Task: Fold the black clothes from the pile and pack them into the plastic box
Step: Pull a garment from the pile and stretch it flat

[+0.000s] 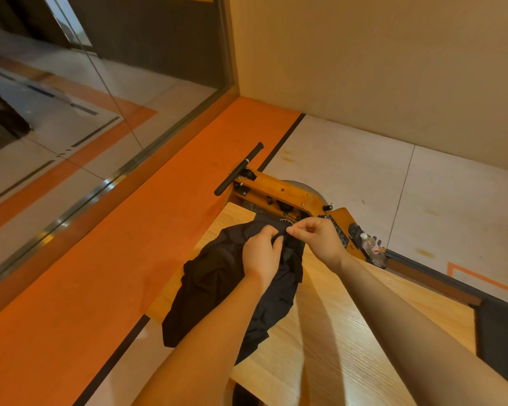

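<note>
2 hands work at 1 black garment (217, 276) on a light wooden bench (335, 332).

Item 1, black garment: crumpled, lying on the far left part of the bench, its lower left portion hanging over the bench edge toward the floor. Its far edge is bunched between both hands.

Item 2, left hand (261, 250): fingers curled into the cloth near the garment's far edge, gripping a fold.

Item 3, right hand (314, 235): just beside the left hand, thumb and forefinger pinched together on a small bit of the fabric's edge, remaining fingers curled. Both forearms are bare and reach forward across the bench.

Item 4, wooden exercise machine (279, 194): just beyond the bench, with a black handle bar (238, 169) at its far end and a round dial partly hidden by the garment.

Item 5, clear plastic bottle (371, 244): resting on the machine, to the right of the hands.

Item 6, floor (129, 230): orange band beside pale tiles; a mirror wall (71, 98) stands to the left.
</note>
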The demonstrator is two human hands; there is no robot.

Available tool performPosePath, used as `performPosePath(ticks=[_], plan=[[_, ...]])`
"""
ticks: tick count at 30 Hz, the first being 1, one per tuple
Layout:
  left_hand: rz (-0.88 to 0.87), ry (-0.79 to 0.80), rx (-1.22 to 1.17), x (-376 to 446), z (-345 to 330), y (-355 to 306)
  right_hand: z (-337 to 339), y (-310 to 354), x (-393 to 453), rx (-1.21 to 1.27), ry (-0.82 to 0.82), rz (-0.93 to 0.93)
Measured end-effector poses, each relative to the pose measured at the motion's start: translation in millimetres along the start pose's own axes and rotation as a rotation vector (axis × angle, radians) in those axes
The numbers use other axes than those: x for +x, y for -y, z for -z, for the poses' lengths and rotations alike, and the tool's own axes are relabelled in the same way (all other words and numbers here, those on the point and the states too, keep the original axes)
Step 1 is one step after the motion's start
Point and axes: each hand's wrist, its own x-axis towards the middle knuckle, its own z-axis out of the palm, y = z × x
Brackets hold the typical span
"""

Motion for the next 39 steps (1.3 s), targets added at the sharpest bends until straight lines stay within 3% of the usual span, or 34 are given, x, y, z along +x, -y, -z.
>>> performPosePath(ticks=[13,20,28,39], plan=[[-0.182,0.211,-0.211,11.2,97.0,-9.5,-1.0,68.9,-1.5,0.243,0.155,0.017],[-0.131,0.271,-0.095,-4.7,106.3,20.7,20.7,70.9,-18.5,0.252,-0.046,0.044],[-0.065,0.138,0.06,-6.2,111.5,32.4,87.7,63.4,-23.4,0.368,-0.358,0.064],[-0.031,0.128,0.082,-9.5,94.8,43.3,91.4,13.5,-37.5,0.236,-0.353,-0.003]])
